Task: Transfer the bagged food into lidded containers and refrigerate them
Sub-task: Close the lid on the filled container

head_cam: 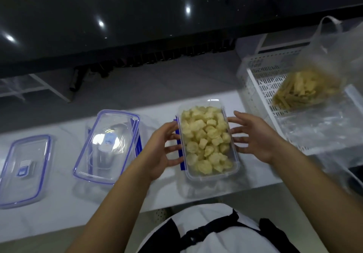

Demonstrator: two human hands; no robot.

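Observation:
A clear rectangular container (208, 140) full of pale yellow food chunks stands on the white counter, with a clear lid over it and blue clips along its left side. My left hand (164, 148) touches those blue clips with spread fingers. My right hand (253, 136) sits at the container's right side, fingers spread and fingertips at the wall. A clear plastic bag of yellow strips (306, 87) lies in a white perforated basket (261, 83) at the right.
A second lidded clear container with blue trim (108, 146) stands left of my hands, and a loose blue-rimmed lid (25, 168) lies farther left. Crumpled clear plastic (322, 127) fills the basket's near part. A dark glossy surface (137, 16) rises behind the counter.

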